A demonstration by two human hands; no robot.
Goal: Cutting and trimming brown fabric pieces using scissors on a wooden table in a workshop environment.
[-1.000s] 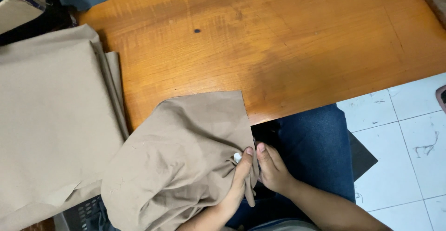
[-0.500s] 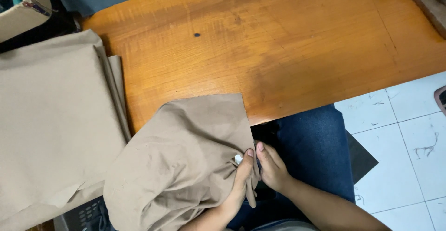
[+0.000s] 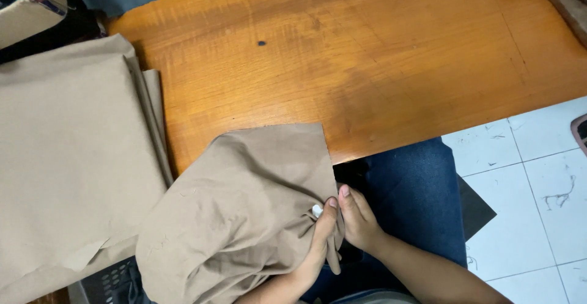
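Both our hands meet at the lower centre of the frame; our left hand (image 3: pixel 321 237) pinches the edge of a crumpled tan cloth (image 3: pixel 244 212) beside a small white tag (image 3: pixel 317 210); our right hand (image 3: pixel 361 221) grips the same edge, fingers curled; the cloth lies over the wooden table (image 3: pixel 367 65) rim and our lap; a stack of tan fabric (image 3: pixel 67 157) fills the left.

Two bare hands, left hand (image 3: pixel 319 237) and right hand (image 3: pixel 361 221), pinch the edge of a crumpled tan cloth piece (image 3: pixel 238 212) beside an orange wooden table (image 3: pixel 379 65).
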